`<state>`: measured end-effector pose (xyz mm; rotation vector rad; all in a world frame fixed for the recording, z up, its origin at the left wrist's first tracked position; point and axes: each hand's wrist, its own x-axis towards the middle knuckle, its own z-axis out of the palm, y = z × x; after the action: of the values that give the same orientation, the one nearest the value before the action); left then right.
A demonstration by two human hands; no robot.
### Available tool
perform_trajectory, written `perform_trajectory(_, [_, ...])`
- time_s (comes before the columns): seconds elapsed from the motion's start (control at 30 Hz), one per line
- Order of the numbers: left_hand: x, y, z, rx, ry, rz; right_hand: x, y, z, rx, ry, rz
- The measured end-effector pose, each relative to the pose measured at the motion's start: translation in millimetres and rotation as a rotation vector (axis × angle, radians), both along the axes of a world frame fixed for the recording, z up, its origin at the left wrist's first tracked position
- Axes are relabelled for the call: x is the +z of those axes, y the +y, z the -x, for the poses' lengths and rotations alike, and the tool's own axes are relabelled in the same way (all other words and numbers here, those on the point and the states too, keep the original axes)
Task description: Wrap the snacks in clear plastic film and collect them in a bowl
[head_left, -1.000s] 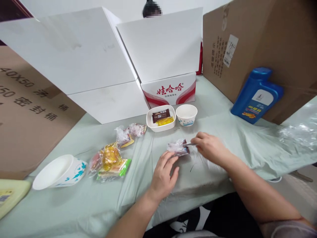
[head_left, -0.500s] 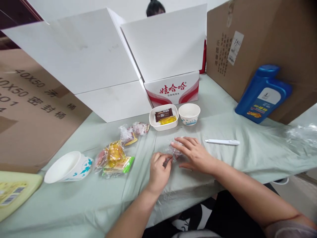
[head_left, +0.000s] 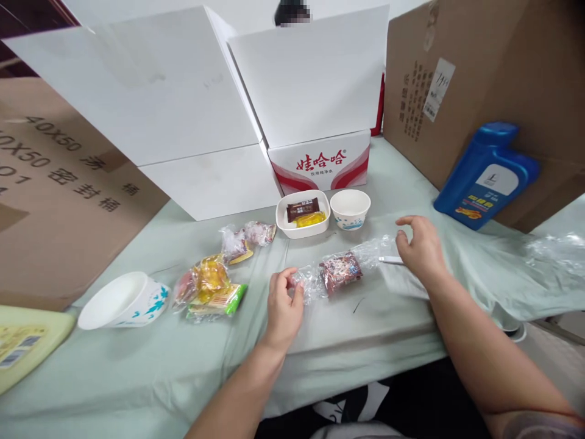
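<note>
A dark red snack packet (head_left: pixel 342 272), inside a long crinkled clear plastic wrapper (head_left: pixel 372 249), lies flat on the table. My left hand (head_left: pixel 284 308) pinches the wrapper's left end between thumb and forefinger. To the right, my right hand (head_left: pixel 420 247) is raised with thumb and forefinger apart, close to the wrapper's other end; whether they touch is unclear. Under and beside that hand is a white utility knife (head_left: pixel 390 260), partly hidden. Behind the packet stand a white tray (head_left: pixel 280 222) with a dark brown snack bar (head_left: pixel 301 210) and a yellow-wrapped piece (head_left: pixel 311 219), and a paper bowl (head_left: pixel 350 216).
At left are several wrapped snacks (head_left: pixel 212 280), a tilted paper bowl (head_left: pixel 148 305) and a pale yellow bottle (head_left: pixel 34 341). White boxes (head_left: pixel 315 79) form the back. A blue bottle (head_left: pixel 487 177) leans by a brown carton (head_left: pixel 439 91) at right. A person's hair shows behind.
My right hand has moved off the packet to the right and stands over the utility knife. The wrapper now stretches out to the right and the packet is uncovered. My left hand has shifted slightly left.
</note>
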<state>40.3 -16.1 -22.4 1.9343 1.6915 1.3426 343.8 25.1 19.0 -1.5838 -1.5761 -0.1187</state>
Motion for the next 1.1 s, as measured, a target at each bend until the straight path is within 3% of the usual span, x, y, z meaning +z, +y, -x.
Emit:
perform_trajectory(0.1, [-2.3, 0.6, -0.7, -0.038, -0.033, -0.014, 1.8, -7.0, 22.4, 0.300, -0.088, -0.015])
perform_trajectory(0.17, [-3.0, 1.5, -0.1, -0.079, -0.018, 0.047, 2.7, -10.4, 34.5, 0.450, -0.171, 0.135])
perform_trajectory(0.27, [1.7, 3.1, 3.4, -0.141, 0.058, 0.025, 7.4, -14.6, 39.4, 0.539, -0.283, 0.318])
perform_trajectory(0.4, [25.7, -1.8, 11.5, -0.140, 0.130, -0.282, 27.1, -32.3, 33.2, 0.720, -0.361, 0.311])
perform_trajectory(0.5, [53.2, -17.6, 17.9, -0.323, 0.263, -0.402, 45.5, -56.7, 30.6, 0.896, -0.397, 0.391])
perform_trajectory(0.57, [69.1, -33.1, 20.3, -0.593, 0.410, -0.291, 53.3, -72.6, 31.2, 0.969, -0.427, 0.550])
perform_trajectory(0.63, [78.0, -47.7, 19.7, -0.844, 0.539, -0.026, 55.3, -83.4, 33.9, 0.965, -0.484, 0.709])
perform_trajectory(0.7, [77.5, -56.5, 15.9, -0.926, 0.617, 0.200, 52.0, -86.9, 38.0, 0.869, -0.572, 0.781])
perform_trajectory(0.77, [68.3, -56.4, 10.4, -0.849, 0.641, 0.251, 45.3, -82.9, 42.4, 0.695, -0.672, 0.776])
perform_trajectory(0.93, [31.7, -30.5, 1.8, -0.493, 0.641, 0.022, 27.6, -56.6, 46.6, 0.264, -0.736, 0.700])
perform_trajectory(1.03, [20.4, -17.9, 2.3, -0.233, 0.663, -0.091, 21.1, -43.7, 45.3, 0.160, -0.569, 0.563])
perform_trajectory(1.1, [20.2, -15.0, 3.1, -0.065, 0.618, -0.175, 18.3, -39.4, 45.0, 0.192, -0.435, 0.402])
